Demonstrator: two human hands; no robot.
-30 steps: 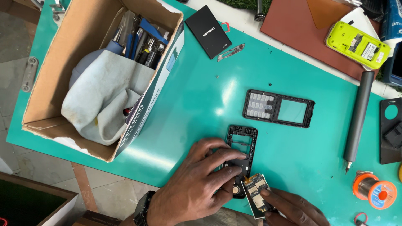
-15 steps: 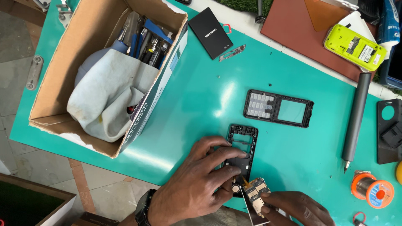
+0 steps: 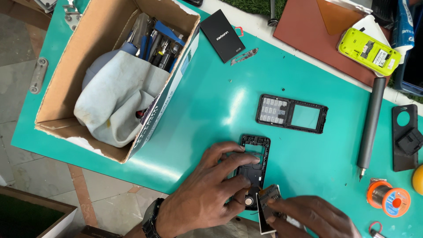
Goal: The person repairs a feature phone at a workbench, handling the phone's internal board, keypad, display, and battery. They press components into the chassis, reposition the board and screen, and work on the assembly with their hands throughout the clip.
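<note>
Pinning a black phone frame [image 3: 254, 164] flat on the green counter [image 3: 211, 101] with the left hand [image 3: 207, 194], fingers spread across its lower half and thumb near its round button. Pinching a small circuit board [image 3: 269, 196] just beside the frame's bottom end in the right hand [image 3: 308, 216], fingertips pressed together on it. Lying farther up the counter: a keypad front cover [image 3: 291, 113], a grey screwdriver [image 3: 370, 125], a solder spool [image 3: 387, 198], a black box [image 3: 222, 35] and a cardboard box [image 3: 66, 79] of tools and cloth.
</note>
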